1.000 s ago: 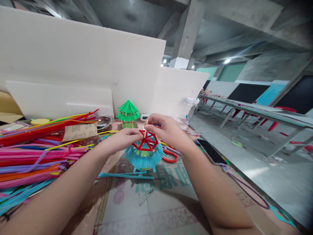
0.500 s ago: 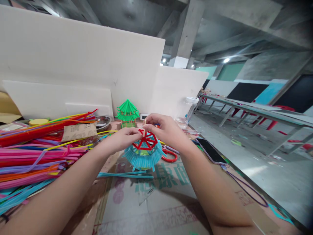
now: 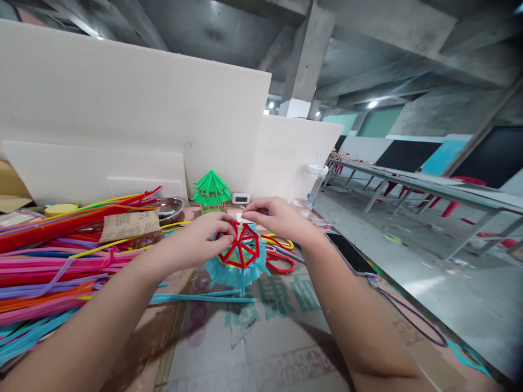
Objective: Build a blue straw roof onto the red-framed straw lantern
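In the middle of the head view stands a small pagoda-like model with a fringed blue roof (image 3: 235, 276). On top of it sits a red spoked frame (image 3: 241, 253), tilted towards me, with a short pale stick (image 3: 240, 228) at its hub. My left hand (image 3: 210, 235) is closed at the frame's left side, fingers curled over its rim. My right hand (image 3: 272, 216) is at the back right of the frame, thumb and forefinger drawn together near the stick's top. Whatever lies between those fingertips is too small to make out.
Bundles of coloured pipe cleaners (image 3: 49, 261) lie at left. A green-roofed pagoda (image 3: 211, 188) and a small digital timer (image 3: 241, 198) stand behind. Red-handled scissors (image 3: 281, 263), a phone (image 3: 351, 254) and a lidded plastic cup (image 3: 314, 185) are at right. Blue strips (image 3: 200, 297) lie in front.
The red frame has tipped towards me, showing more of its face. My left hand has shifted from the stick's base to the frame's left rim. My right fingers have moved slightly off the stick.
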A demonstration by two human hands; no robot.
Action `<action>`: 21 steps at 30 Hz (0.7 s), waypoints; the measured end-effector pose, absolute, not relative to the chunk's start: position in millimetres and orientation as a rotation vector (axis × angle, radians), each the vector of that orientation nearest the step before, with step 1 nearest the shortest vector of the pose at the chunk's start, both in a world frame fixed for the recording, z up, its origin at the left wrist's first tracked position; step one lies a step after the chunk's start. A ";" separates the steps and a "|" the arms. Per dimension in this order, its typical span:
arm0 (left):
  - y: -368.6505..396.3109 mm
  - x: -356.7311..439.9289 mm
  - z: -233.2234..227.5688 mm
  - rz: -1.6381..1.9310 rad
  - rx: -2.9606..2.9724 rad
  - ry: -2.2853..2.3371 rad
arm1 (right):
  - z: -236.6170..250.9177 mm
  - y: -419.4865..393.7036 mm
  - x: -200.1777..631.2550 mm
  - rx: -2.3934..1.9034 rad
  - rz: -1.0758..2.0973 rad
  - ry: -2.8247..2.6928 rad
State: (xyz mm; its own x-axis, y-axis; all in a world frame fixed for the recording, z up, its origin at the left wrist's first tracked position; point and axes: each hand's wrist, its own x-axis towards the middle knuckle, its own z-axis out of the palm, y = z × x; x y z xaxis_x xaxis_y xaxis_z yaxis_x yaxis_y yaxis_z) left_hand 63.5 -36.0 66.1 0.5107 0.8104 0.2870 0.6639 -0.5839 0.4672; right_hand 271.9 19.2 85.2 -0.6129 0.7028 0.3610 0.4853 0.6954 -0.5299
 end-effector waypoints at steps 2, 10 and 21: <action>-37.7 66.0 66.7 0.693 2.476 1.234 | 84.9 15.9 270.6 -0.925 0.547 -2.386; -39.8 69.0 66.5 0.650 2.548 1.230 | 84.4 13.0 267.2 -0.933 0.579 -2.512; -39.1 68.3 64.3 0.661 2.510 1.219 | 83.5 16.3 264.0 -0.941 0.484 -2.297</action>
State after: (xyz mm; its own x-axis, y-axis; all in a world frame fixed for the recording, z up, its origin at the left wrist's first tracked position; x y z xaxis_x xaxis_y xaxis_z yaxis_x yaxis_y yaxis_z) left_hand 68.3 -39.1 64.3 0.5410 0.7927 0.2811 0.6681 -0.6080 0.4289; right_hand 264.0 16.3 83.5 -0.5663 0.7246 0.3929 0.5046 0.6817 -0.5299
